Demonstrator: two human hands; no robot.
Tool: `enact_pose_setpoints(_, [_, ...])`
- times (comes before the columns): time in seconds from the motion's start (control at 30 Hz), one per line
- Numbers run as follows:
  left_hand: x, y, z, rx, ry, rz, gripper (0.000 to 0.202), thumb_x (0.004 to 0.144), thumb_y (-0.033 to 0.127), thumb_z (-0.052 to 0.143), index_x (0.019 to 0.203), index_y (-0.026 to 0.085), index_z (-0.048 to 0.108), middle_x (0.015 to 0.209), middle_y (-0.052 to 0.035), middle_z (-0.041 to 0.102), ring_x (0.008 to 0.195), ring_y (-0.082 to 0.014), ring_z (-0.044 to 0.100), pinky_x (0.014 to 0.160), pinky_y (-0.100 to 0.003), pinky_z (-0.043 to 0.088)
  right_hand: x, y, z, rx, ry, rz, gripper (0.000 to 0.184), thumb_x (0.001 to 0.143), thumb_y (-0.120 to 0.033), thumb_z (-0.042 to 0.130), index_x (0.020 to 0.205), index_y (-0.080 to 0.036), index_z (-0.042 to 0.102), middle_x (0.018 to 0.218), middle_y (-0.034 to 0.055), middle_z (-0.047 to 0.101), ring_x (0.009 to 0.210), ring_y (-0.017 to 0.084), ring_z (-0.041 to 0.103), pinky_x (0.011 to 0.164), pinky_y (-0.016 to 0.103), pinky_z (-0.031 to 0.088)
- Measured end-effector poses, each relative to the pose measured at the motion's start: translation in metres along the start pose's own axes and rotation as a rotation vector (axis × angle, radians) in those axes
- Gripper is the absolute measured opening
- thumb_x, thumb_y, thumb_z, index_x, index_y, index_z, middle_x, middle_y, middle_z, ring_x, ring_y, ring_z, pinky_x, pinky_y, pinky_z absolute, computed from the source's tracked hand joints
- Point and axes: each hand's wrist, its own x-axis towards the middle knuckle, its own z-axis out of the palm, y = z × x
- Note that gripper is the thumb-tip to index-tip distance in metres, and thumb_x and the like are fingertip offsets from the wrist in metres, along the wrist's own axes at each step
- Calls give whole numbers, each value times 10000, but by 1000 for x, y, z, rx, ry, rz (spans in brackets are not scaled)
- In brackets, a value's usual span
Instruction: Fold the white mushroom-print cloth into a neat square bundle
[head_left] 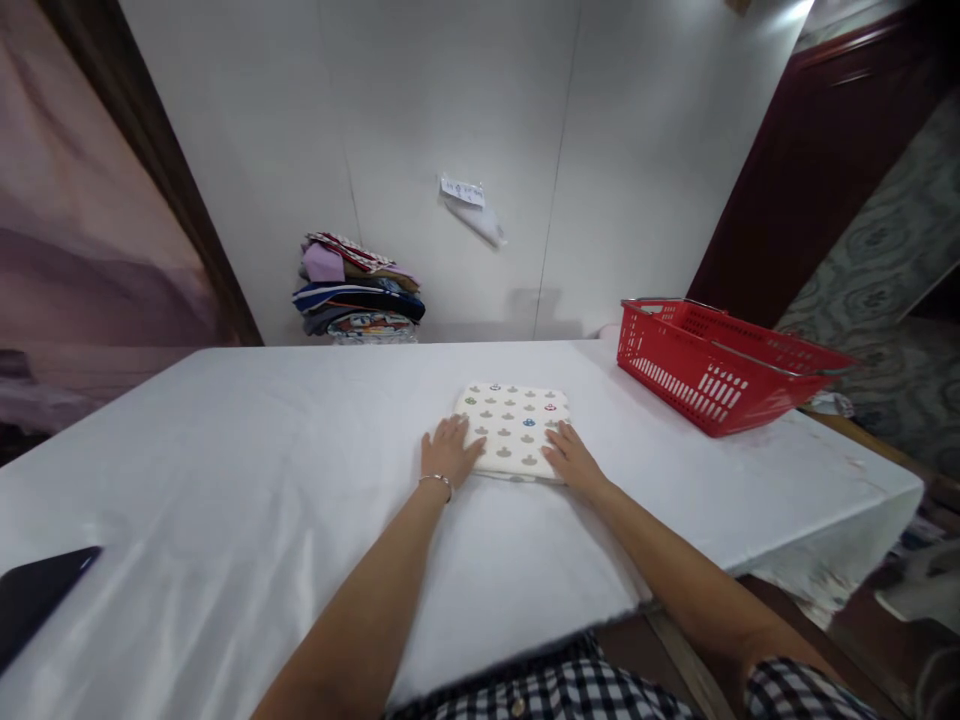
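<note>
A folded white cloth (510, 430) with grey, blue, red and green mushroom-like prints lies flat on the white-covered table (337, 540), straight in front of me. My left hand (450, 452), below a thin bracelet, rests against the cloth's left edge with its fingers stretched out. On the opposite side, my right hand (574, 460) lies with fingers spread over the cloth's lower right edge. Neither hand grips the cloth; both only touch it. What kind of fabric item it is cannot be told while folded.
A red plastic basket (690, 370) with metal handles stands at the table's right. Folded clothes (360, 290) are piled at the back left, against the pale wall (450, 90). A dark flat device (45, 595) lies at the left front edge. Paper in plastic (469, 205) hangs on the wall.
</note>
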Motion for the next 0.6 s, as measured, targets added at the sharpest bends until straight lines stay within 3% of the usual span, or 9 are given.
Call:
enact_pose_setpoints(0.1, [2,-10,-5,-70,-27,-161,633,870,562,287,1383,198,354,1407,-102,421,1295,-269,348,1030,-438,282,-2,14,4,282,112,168,589,786,-501,559,1297,-212,507,1499,65,249,1369,279,224,1104,432,243])
enact_pose_setpoints(0.23, [1,-10,-10,-106,-15,-181,586,874,518,296,1321,164,431,1268,-121,551,1190,-300,446,951,-422,348,11,22,-6,612,139,346,653,738,-393,652,1335,-230,444,1386,83,448,1237,264,455,979,379,433])
enact_pose_setpoints(0.33, [2,-9,-12,-176,0,-211,517,890,461,281,1259,163,488,1234,-127,566,1142,-289,485,895,-380,388,27,26,-18,841,99,502,656,729,-317,690,1322,-229,424,1267,103,560,1081,221,583,857,317,513])
enact_pose_setpoints(0.47, [4,-10,-11,-234,8,-237,486,886,433,319,1254,164,486,1198,-138,573,1081,-272,535,863,-360,412,43,29,-27,966,4,629,461,770,-355,667,1167,-166,527,1001,113,675,805,201,667,693,311,559])
enact_pose_setpoints(0.6, [5,-11,-10,-244,6,-251,480,884,403,348,1285,164,455,1201,-142,561,1063,-262,553,863,-357,419,51,18,-31,1077,-179,643,361,810,-380,625,1052,-115,584,907,122,693,785,210,673,746,339,550])
